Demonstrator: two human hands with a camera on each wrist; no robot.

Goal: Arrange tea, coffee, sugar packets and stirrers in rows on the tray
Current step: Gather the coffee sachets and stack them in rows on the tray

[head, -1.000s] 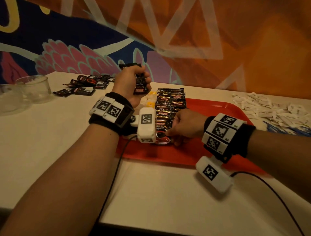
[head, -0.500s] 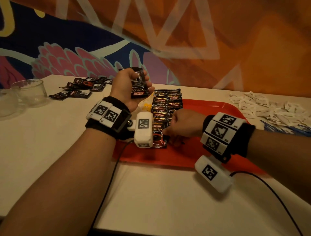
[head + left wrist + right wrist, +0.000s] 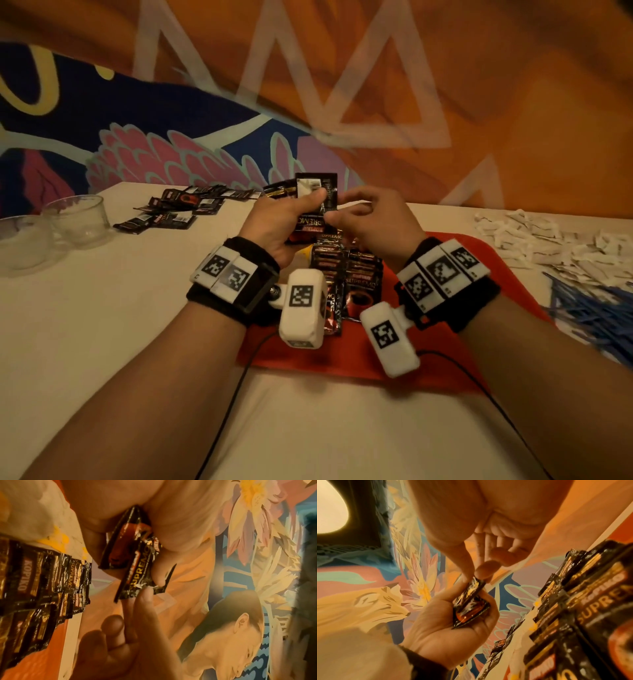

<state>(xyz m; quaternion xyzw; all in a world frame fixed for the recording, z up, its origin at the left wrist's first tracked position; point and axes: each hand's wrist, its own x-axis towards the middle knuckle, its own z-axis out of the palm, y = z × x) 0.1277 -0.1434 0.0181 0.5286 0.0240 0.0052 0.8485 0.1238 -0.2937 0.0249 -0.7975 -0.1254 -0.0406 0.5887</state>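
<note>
My left hand (image 3: pixel 301 209) is raised above the red tray (image 3: pixel 496 274) and grips a small stack of black coffee packets (image 3: pixel 317 202). With thumb and forefinger, my right hand (image 3: pixel 337 214) pinches the edge of one packet in that stack. The right wrist view shows the pinch on the packet's top corner (image 3: pixel 476 585), with the left palm (image 3: pixel 447 626) cupping the rest. From the left wrist view, the pinched packet (image 3: pixel 139 572) sticks out of the stack. Below the hands, two overlapping rows of coffee packets (image 3: pixel 346 270) lie on the tray.
More coffee packets (image 3: pixel 178 205) lie loose on the table at the back left. Two glass bowls (image 3: pixel 75 216) stand at the far left. A heap of white sugar packets (image 3: pixel 548 240) and blue stirrers (image 3: pixel 599 308) lie right of the tray. A painted wall stands close behind.
My right hand has left the row on the tray and risen to the stack in my left hand, where it now pinches a packet. The left hand kept its stack and shifted slightly right.
</note>
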